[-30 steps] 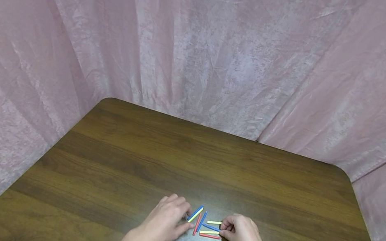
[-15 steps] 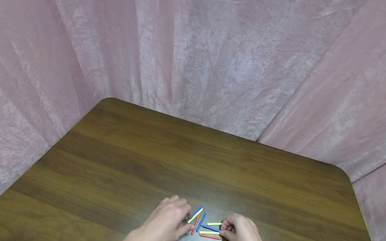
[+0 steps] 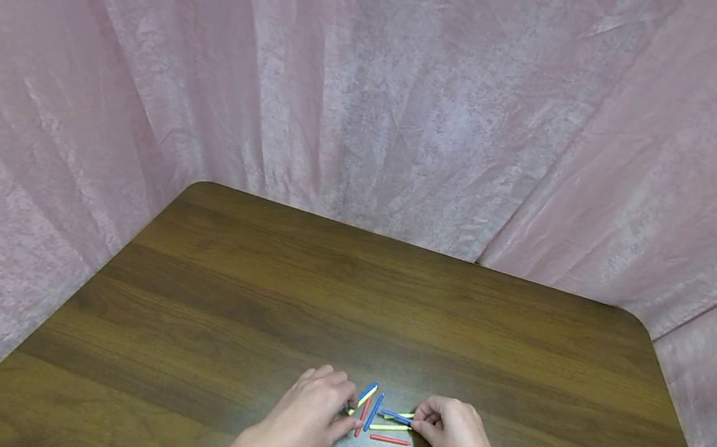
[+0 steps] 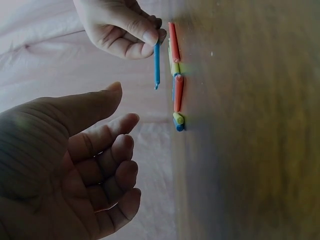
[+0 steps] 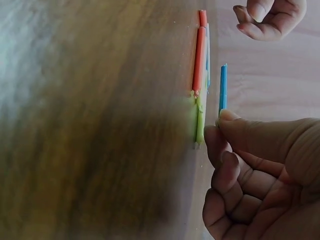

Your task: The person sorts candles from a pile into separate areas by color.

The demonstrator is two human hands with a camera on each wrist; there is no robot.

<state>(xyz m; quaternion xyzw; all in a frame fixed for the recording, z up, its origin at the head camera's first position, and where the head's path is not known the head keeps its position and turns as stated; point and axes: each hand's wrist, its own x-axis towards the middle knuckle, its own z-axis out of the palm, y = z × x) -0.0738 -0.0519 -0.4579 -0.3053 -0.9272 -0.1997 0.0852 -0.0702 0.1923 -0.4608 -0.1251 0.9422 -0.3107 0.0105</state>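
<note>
In the head view, my right hand (image 3: 449,430) pinches a thin blue stick (image 3: 395,417) between thumb and index finger. Both wrist views show this blue stick (image 4: 157,65) held above the table, a small nub at its free end. Below it lie two yellow sticks, one nearer (image 3: 389,428) and one partly hidden behind, with a red stick (image 3: 389,440) in front. My left hand (image 3: 313,410) is beside the other sticks: a blue (image 3: 374,411), a red (image 3: 363,414), and a yellow (image 3: 363,400) against a blue. Its fingers are loosely curved around nothing in the left wrist view.
A brown wood-grain table (image 3: 321,287) with rounded corners extends away from the hands. Pink velvety curtains (image 3: 417,109) hang behind it and on both sides.
The blue stick in my right hand has lifted and shifted slightly away from me, now overlapping the far yellow stick. The nearer yellow stick has separated from the red one. My left hand barely moves.
</note>
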